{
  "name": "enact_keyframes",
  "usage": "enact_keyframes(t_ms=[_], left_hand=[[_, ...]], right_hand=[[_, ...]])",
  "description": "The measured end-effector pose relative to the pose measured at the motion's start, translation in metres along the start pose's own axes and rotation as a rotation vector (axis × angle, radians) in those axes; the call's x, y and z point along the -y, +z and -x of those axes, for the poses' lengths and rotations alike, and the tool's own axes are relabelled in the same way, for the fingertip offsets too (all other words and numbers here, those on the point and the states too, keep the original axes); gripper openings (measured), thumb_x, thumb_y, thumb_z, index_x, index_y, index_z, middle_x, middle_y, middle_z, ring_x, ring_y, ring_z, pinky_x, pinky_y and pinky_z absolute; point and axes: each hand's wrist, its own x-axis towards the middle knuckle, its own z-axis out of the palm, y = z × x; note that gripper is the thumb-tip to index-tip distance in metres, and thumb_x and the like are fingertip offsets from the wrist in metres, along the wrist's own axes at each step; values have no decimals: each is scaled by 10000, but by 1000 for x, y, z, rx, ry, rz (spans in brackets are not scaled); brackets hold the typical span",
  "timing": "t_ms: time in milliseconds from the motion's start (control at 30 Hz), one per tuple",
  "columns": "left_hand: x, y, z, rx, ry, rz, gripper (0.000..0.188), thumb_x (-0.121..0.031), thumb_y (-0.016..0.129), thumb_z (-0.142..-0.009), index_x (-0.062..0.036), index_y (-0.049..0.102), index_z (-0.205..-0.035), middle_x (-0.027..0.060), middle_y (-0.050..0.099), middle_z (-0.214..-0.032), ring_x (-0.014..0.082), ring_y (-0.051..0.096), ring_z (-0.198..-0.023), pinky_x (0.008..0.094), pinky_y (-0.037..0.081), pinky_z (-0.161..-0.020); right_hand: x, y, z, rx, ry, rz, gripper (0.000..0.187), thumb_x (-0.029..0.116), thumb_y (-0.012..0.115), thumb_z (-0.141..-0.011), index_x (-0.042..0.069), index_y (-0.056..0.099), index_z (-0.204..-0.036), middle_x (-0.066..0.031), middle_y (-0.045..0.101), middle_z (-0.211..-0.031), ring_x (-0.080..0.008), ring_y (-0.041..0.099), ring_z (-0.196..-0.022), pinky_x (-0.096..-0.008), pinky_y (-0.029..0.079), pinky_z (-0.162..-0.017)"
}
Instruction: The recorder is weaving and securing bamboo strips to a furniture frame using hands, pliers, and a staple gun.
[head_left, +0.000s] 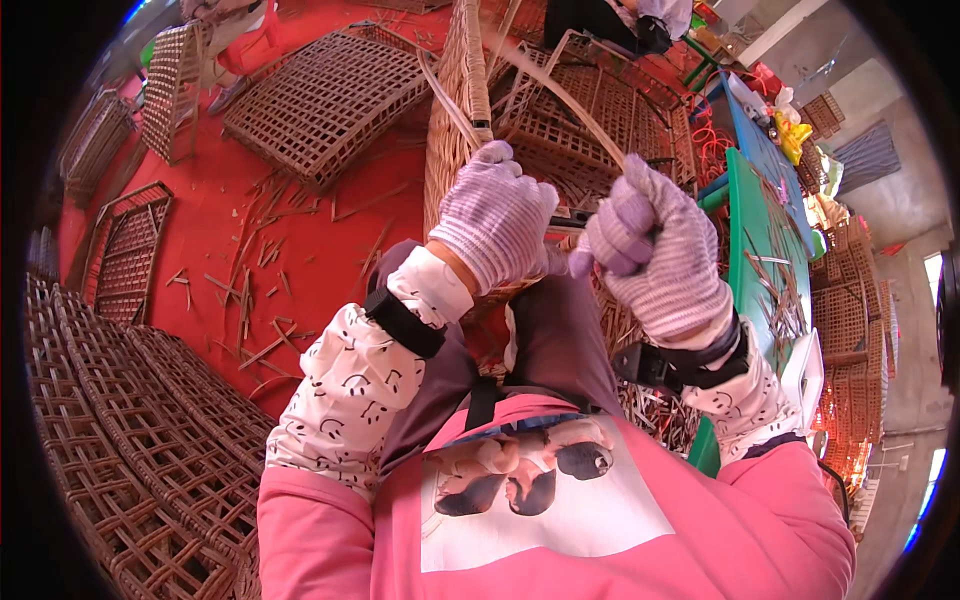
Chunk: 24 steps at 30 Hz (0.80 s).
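Note:
A tan woven basket point(443, 185) stands on edge in front of my knees, its upper edge wrapped in strand and a bit of dark frame bare near my hand. My left hand point(495, 215), in a lilac-and-white striped glove, is closed over the near end of that edge. To its right, my right hand point(655, 250) in a matching glove is closed on a long pale weaving strip point(565, 98). The strip runs up and left from the fist past the basket's edge. Both palms are turned away, so the exact grip of the left fingers is hidden.
Woven brown panels point(330, 100) and a small woven tray point(128, 250) lie on the red floor point(215, 225) among cut strips. Large woven pieces point(130, 430) stack at the lower left. At right is a green table point(750, 230). Another person point(590, 25) sits at the far side.

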Motion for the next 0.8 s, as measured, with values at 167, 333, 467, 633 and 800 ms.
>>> enact_keyframes(t_ms=[167, 333, 467, 633, 800], left_hand=[[-3, -5, 7, 15, -20, 67, 472, -538, 697, -561, -81, 623, -650, 81, 622, -639, 206, 603, -696, 310, 358, -875], [-2, -3, 10, 7, -28, 41, 500, -570, 679, -582, -81, 597, -652, 86, 615, -640, 210, 592, -707, 319, 349, -902], [-3, -7, 11, -70, -65, 25, 475, -564, 677, -573, -95, 605, -606, 72, 570, -563, 234, 588, -641, 360, 422, -863], [-5, -5, 6, -74, -33, 54, 469, -551, 676, -567, -94, 570, -587, 78, 566, -562, 244, 585, -634, 375, 429, -837], [-4, -2, 9, -90, -18, 119, 461, -512, 695, -580, -81, 574, -687, 61, 552, -551, 235, 562, -578, 394, 428, -837]], right_hand=[[23, 21, 23, -114, -122, 355, 414, 307, 437, -922, 132, 366, -553, 11, 300, -434, -137, 330, -375, -322, 430, -469], [34, 34, 7, 15, -242, 708, 450, 323, 402, -946, 113, 372, -550, 18, 305, -444, -115, 340, -387, -320, 455, -496], [43, 22, -40, 178, -247, 684, 435, 369, 419, -942, 42, 518, -674, -43, 503, -552, -146, 529, -507, -301, 486, -598], [39, -13, -114, 279, -217, 735, 344, 303, 486, -919, 12, 603, -778, -57, 622, -655, -138, 601, -604, -251, 465, -575], [-11, -64, -153, 188, -104, 787, 406, 338, 478, -926, 19, 607, -711, -52, 597, -639, -143, 581, -591, -275, 480, -609]])
